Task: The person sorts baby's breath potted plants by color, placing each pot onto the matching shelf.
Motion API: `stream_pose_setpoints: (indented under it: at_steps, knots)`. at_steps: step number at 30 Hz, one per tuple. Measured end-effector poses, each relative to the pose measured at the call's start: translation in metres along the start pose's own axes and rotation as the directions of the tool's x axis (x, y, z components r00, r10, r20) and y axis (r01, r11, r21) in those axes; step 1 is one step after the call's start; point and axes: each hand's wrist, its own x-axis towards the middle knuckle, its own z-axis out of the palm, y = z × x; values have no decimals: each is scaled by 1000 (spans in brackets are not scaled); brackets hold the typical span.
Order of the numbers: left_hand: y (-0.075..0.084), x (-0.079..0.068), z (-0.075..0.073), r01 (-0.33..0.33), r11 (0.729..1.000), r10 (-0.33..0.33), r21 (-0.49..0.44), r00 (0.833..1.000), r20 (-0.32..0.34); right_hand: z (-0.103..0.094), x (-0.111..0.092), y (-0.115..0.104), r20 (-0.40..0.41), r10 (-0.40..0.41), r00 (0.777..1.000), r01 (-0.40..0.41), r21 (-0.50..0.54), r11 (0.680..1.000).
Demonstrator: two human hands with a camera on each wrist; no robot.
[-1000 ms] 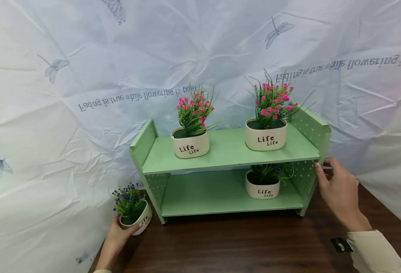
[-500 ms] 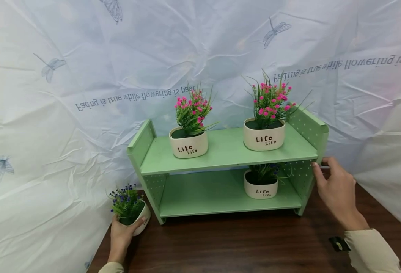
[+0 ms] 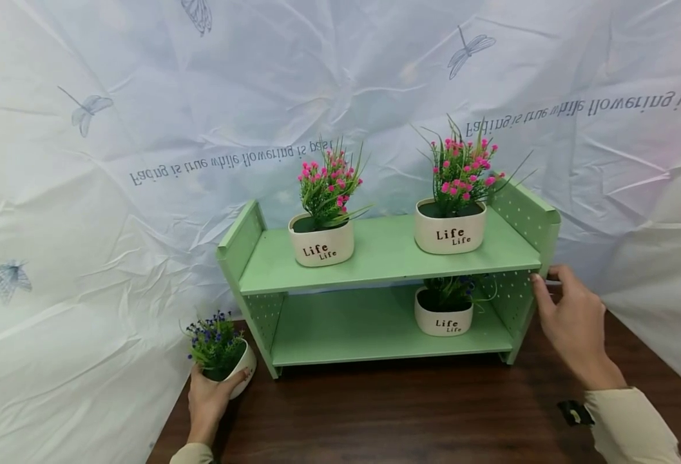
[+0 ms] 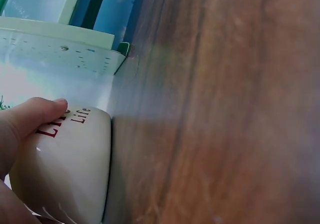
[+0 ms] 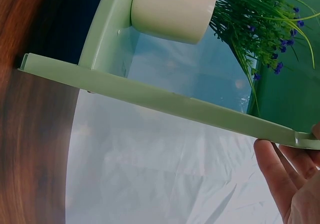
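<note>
My left hand (image 3: 208,398) grips a white flowerpot (image 4: 75,164) of blue-purple flowers (image 3: 215,341), thumb across its lettered front. In the left wrist view this pot touches the wooden tabletop. Just to its right stands a green two-tier shelf (image 3: 317,322). With thumb and fingers, my right hand (image 3: 575,322) holds the front edge of the shelf's right side panel (image 5: 175,104). On the upper tier are two white pots of pink flowers, a left one (image 3: 323,248) and a right one (image 3: 450,233). A third white pot (image 3: 444,320), with purple flowers, sits at the lower tier's right.
Dark wooden tabletop (image 3: 363,412) extends in front of the shelf. A pale printed cloth (image 3: 114,258) hangs close behind and along both sides. Grass blades from the right pink plant reach past the shelf's right panel. A black item (image 3: 575,412) lies by the right sleeve.
Over the second, my left hand has shifted slightly right, and its thumb has come further round the pot's front, covering more lettering. My right hand keeps its hold on the shelf.
</note>
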Motion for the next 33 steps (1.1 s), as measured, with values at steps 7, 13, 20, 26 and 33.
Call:
stream_pose_setpoints:
  at_steps: [7, 13, 20, 26, 33]
  knots:
    - [-1, -9, -4, -4, 999, 1, 36, 997, 74, 0, -1, 2, -6, -7, 1000, 7, 1, 1000]
    - [1, -24, -8, -36, 999, 34, 12, 993, 115, 0, -2, 2, 3, -7, 1000, 7, -4, 1000]
    - [0, -40, -15, -6, 1000, 2, 22, 982, 190, -1, -1, 2, 8, -22, 1000, 22, -10, 1000]
    - [-3, -52, -19, 58, 991, -85, 118, 969, 234, 1, 1, 2, 10, -11, 1000, 11, -4, 1000]
    - [-1, -60, -22, 94, 988, -130, 126, 938, 322, 1, -2, 2, 8, -2, 1000, 2, -13, 1000]
